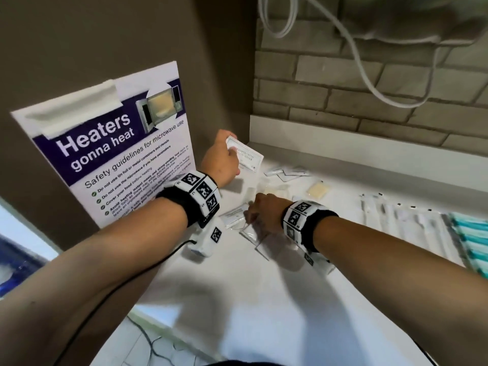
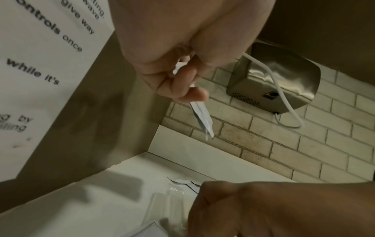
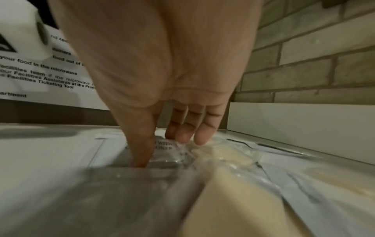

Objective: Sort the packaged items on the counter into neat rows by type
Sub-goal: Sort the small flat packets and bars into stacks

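My left hand [image 1: 224, 157] is raised over the back left corner of the white counter [image 1: 264, 299] and pinches a thin stack of white shampoo sachets [image 1: 247, 154]. The left wrist view shows that stack of sachets [image 2: 202, 118] edge-on, below the curled fingers [image 2: 182, 86]. My right hand [image 1: 260, 212] reaches down into a loose pile nearer me. Its thumb [image 3: 140, 158] presses on another white shampoo sachet [image 3: 113, 149] and its straight fingers [image 3: 182, 136] touch crinkled clear packets [image 3: 223, 154]. Nothing is lifted there.
A cream soap packet [image 1: 318, 190] and small white sachets [image 1: 286, 172] lie behind the pile. Long white packets [image 1: 396, 217] and teal ones [image 1: 470, 233] sit in rows at right. A microwave poster [image 1: 118, 154] covers the left wall; a metal dryer [image 2: 274, 83] with a cord hangs on the brick wall.
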The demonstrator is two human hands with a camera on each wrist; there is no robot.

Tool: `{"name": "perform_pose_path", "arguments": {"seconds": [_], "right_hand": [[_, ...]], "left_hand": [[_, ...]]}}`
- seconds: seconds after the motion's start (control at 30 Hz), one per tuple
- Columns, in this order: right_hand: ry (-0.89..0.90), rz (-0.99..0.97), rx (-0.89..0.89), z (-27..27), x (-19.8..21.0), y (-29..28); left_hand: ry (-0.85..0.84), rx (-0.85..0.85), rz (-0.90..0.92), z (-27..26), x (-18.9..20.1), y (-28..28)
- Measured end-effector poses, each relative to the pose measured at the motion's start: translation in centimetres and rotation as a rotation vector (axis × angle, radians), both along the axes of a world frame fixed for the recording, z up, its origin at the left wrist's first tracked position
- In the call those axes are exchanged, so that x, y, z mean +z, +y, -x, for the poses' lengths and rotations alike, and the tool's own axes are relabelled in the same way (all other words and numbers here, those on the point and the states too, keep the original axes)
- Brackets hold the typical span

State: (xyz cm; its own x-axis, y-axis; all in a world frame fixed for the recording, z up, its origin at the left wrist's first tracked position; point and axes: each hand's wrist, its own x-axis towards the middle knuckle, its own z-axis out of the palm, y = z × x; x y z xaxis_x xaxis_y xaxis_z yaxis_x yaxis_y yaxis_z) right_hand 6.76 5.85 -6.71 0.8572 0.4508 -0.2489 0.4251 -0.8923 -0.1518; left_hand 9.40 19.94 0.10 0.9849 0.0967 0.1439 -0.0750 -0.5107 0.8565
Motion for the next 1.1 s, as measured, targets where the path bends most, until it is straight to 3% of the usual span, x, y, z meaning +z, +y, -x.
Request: {"name": "perform_pose_path", "arguments": {"seconds": [0.3,0.53,0.7,0.8,0.97,1.1], "right_hand": [[0.02,0.097,0.013,-3.5,4.1,1.7],[0.207,0.1,0.058,-4.2,1.3,4.6],[0.006,0.236,0.116,-4.1,0.5,4.2],[-0.044,0.061,0.145,-3.7,0.9,3.5],[0.086,-0.219,0.06,-3.0,2.9,0.8],[0.016,-0.384,-0.029,-3.9,6.1,-1.6]], "left_hand": [[-0.012,0.054,0.127,-2.4,-0.8,1.8],[0.011,0.039,0.081,-2.3,-1.8,2.4],[0.031,0.011,0.186,-2.2,-2.1,2.3],[0.065,0.023,0.242,-2.7,-2.5,2.1],[0.104,-0.015,0.274,-3.0,-3.6,1.1],[0.132,-0.107,0.355,-3.2,-3.5,-0.2]]}}
